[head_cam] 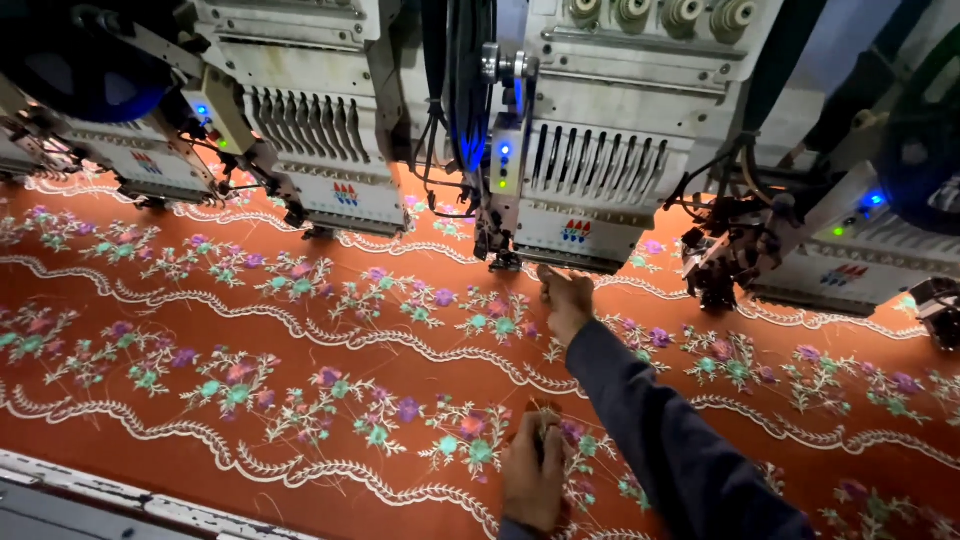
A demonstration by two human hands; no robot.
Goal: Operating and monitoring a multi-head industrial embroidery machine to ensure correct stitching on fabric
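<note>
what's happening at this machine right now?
A person leans over orange fabric with embroidered flowers, stretched flat under a row of multi-needle embroidery heads. The right hand, in a dark sleeve, reaches up to the fabric just below one head's needle area. The left hand rests on the fabric nearer the front edge, fingers pinched at a flower motif; what it holds is unclear.

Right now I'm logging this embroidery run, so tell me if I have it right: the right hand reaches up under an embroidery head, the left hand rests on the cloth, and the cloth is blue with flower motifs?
Not quite: the head view shows orange-red cloth, not blue. The right hand does reach up under an embroidery head, and the left hand rests on the flowered cloth.
</note>
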